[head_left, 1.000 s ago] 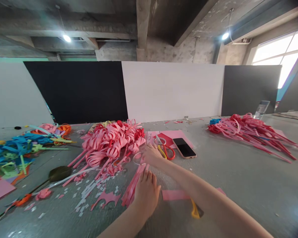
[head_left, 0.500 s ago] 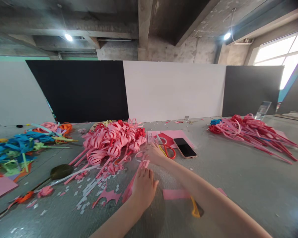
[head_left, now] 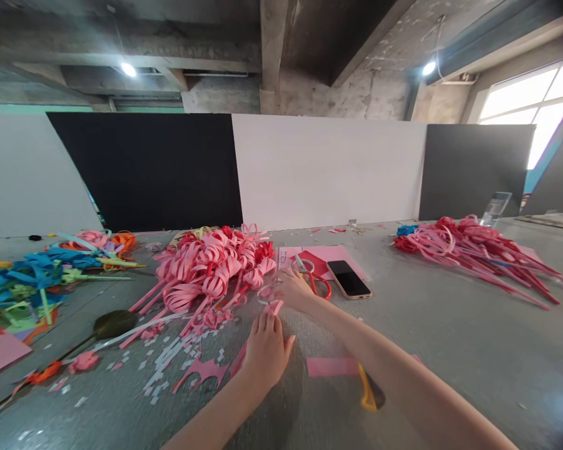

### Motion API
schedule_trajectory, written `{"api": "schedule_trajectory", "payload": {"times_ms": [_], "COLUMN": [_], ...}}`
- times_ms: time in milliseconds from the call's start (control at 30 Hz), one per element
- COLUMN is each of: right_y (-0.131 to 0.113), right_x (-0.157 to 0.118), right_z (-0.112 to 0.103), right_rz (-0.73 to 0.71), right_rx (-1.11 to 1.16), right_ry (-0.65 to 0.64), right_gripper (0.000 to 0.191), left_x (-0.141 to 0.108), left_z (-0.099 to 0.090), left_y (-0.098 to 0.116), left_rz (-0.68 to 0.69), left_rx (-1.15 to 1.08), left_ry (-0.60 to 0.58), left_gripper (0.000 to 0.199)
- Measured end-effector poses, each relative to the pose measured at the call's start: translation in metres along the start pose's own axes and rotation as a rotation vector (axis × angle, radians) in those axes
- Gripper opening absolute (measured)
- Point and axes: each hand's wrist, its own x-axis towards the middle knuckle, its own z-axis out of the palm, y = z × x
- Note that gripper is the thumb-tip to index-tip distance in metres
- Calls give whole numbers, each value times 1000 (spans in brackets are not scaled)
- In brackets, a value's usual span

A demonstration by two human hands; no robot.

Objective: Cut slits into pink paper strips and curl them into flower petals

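My left hand (head_left: pixel 266 351) lies palm down on the grey table, its fingers over a pink paper strip (head_left: pixel 238 360) and its thumb spread to the side. Just beyond it, my right hand (head_left: pixel 293 289) is at the far end of the strip, beside a thin pale loop of tape or paper; what its fingertips hold is blurred. Red-handled scissors (head_left: pixel 319 284) rest on pink and red paper right beside my right hand. A black-screened phone (head_left: pixel 349 279) is to the right of them.
Pink paper flowers (head_left: pixel 216 269) are heaped at centre left, blue ones (head_left: pixel 32 275) farther left. A red and pink bundle (head_left: pixel 469 247) lies right. Yellow-handled scissors (head_left: pixel 368 394) and a pink strip (head_left: pixel 332 367) lie near my right forearm. Paper scraps litter the front left.
My left hand has slid slightly left and toward me, covering more of the pink strip. My right hand has barely moved.
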Motion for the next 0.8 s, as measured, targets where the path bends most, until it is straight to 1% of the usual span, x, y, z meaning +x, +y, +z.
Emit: {"api": "schedule_trajectory", "payload": {"times_ms": [133, 367, 633, 800], "right_y": [1, 4, 7, 6], "right_x": [1, -1, 1, -2], "right_z": [1, 2, 1, -1], "right_rz": [-20, -42, -7, -25], "right_rx": [1, -6, -8, -4], "right_ry": [-5, 21, 58, 61], "right_gripper": [11, 11, 14, 14], "left_x": [0, 0, 0, -1], "left_z": [2, 1, -3, 0], "left_y": [-2, -1, -1, 1], "left_rz": [-7, -29, -7, -32], "left_rx": [-37, -75, -21, -16], "left_ry": [-37, -7, -58, -38], "left_gripper": [42, 41, 42, 44]}}
